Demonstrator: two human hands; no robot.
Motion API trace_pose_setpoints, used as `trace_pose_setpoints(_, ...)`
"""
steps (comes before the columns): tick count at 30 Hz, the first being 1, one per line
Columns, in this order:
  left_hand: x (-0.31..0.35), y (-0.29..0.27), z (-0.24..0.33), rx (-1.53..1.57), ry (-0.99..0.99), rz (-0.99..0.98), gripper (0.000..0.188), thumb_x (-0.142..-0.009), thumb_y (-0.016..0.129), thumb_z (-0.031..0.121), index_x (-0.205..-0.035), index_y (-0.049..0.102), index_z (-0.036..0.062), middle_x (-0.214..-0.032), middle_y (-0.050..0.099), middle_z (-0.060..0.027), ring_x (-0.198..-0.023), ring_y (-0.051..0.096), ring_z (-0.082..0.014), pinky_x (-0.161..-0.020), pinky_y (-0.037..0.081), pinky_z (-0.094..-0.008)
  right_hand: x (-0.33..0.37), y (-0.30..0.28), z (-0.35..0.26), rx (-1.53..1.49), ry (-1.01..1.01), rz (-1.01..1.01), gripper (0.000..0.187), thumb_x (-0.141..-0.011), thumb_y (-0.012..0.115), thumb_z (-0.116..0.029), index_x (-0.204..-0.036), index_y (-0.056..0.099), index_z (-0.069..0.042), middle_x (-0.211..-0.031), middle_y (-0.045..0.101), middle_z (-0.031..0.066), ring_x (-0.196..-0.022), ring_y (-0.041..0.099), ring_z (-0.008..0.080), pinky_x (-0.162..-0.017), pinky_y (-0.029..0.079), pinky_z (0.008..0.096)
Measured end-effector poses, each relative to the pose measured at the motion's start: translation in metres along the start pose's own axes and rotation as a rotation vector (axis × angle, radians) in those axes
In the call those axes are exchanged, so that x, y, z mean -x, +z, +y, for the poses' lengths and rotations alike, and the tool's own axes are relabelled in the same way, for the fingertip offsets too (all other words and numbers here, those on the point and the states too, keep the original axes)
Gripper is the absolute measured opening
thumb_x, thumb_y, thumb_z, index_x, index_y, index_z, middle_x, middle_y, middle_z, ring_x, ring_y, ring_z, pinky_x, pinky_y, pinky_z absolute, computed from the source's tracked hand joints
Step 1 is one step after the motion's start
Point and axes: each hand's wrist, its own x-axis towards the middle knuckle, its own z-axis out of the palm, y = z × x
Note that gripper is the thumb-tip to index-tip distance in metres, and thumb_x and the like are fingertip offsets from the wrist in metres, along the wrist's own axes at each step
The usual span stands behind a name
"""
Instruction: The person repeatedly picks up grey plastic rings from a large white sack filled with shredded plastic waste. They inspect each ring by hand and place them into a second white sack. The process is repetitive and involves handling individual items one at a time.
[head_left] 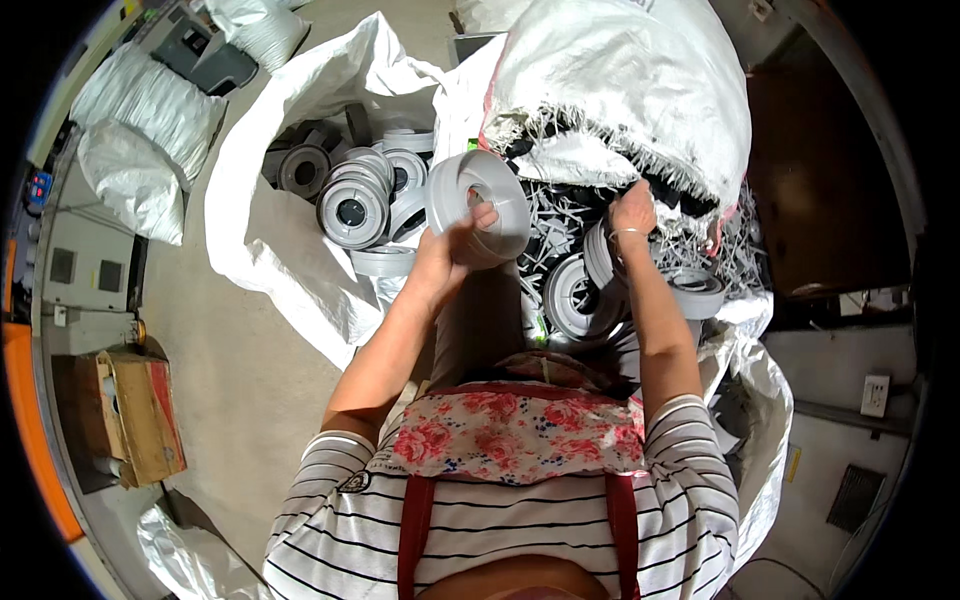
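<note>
**Ring in your left hand, others on both sides**

Nearest you, below the floral cloth [520, 430] at your waist, no piece shows. Just beyond it, to your right, a few flanged pieces [556, 305] sit beside thin grey scraps [550, 230]; these look like what is left on this side.

Your left hand [452, 250] holds a wide grey ring [508, 200] up between the two heaps, thumb and fingers closed on its wall near the central hole. Your right hand [632, 212] is by the frayed edge of a bulging white sack [625, 60]; its fingers look curled narrow, but you cannot tell from here whether they pinch anything.

Farther out on your left, an open white sack [275, 275] bears a good pile of similar rings [330, 212], so a fair share seems gathered; how many remain under the scraps is hidden. Beyond that, closed white sacks [150, 110] stand by the wall.
</note>
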Motion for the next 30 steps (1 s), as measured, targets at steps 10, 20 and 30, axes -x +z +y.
trace_pose_setpoints(10,-0.001,0.013,-0.009,0.11,-0.189,0.005,0.041,-0.091,0.054,0.029,-0.117,0.049,-0.003,-0.112,0.058,-0.0159,-0.107,0.055,-0.0265,-0.101,0.04,-0.0397,0.017,-0.049,0.01,-0.022,-0.255,-0.165,0.033,-0.069,0.068,-0.022,-0.091,0.061,0.002,-0.092,0.061,0.023,-0.093,0.058,0.0368,-0.084,0.047,0.0428)
trace_pose_setpoints(20,0.003,0.01,-0.048,-0.228,-0.294,-0.105,0.042,-0.095,0.047,0.029,-0.122,0.048,-0.003,-0.115,0.058,-0.0154,-0.104,0.058,-0.0239,-0.093,0.046,-0.0389,0.118,-0.081,-0.025,-0.883,-0.766,-0.407,0.036,-0.069,0.073,-0.012,-0.101,0.058,-0.005,-0.1,0.062,0.0149,-0.086,0.062,0.0238,-0.075,0.049,0.0331)
trace_pose_setpoints(30,0.019,0.027,-0.028,-0.481,-0.239,-0.211,0.041,-0.087,0.059,0.022,-0.118,0.051,-0.0041,-0.109,0.06,-0.0117,-0.098,0.06,-0.0205,-0.086,0.05,-0.0352,0.126,-0.101,-0.041,-0.467,-0.938,-0.273,0.049,-0.065,0.072,-0.016,-0.107,0.051,-0.002,-0.1,0.053,0.0166,-0.093,0.052,0.0351,-0.082,0.045,0.0381)
